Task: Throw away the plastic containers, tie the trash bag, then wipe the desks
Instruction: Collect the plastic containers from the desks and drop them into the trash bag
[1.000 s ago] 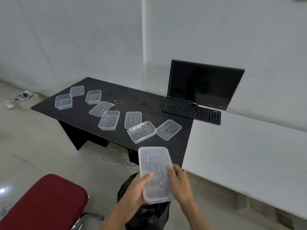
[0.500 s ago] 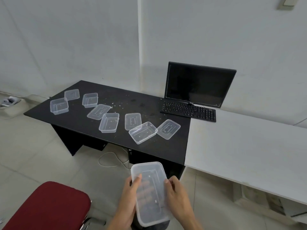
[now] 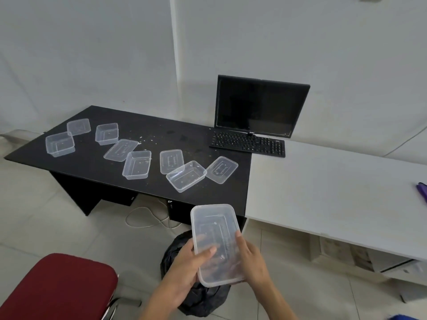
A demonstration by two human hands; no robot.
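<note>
- left hand (image 3: 187, 265) and right hand (image 3: 250, 258) both gripping clear rectangular plastic container (image 3: 215, 241), fingers wrapped on its sides
- held above black trash bag (image 3: 203, 301) on floor
- more clear tubs and lids scattered on black desk (image 3: 92, 172); white desk (image 3: 335, 192) adjoins it

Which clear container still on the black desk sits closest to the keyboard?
The flat lid-like one at the right end of the scatter, on the black desk. It lies nearest the keyboard, beside an open tub.

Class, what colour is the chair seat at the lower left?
Dark red chair seat, seen in the head view.
</note>
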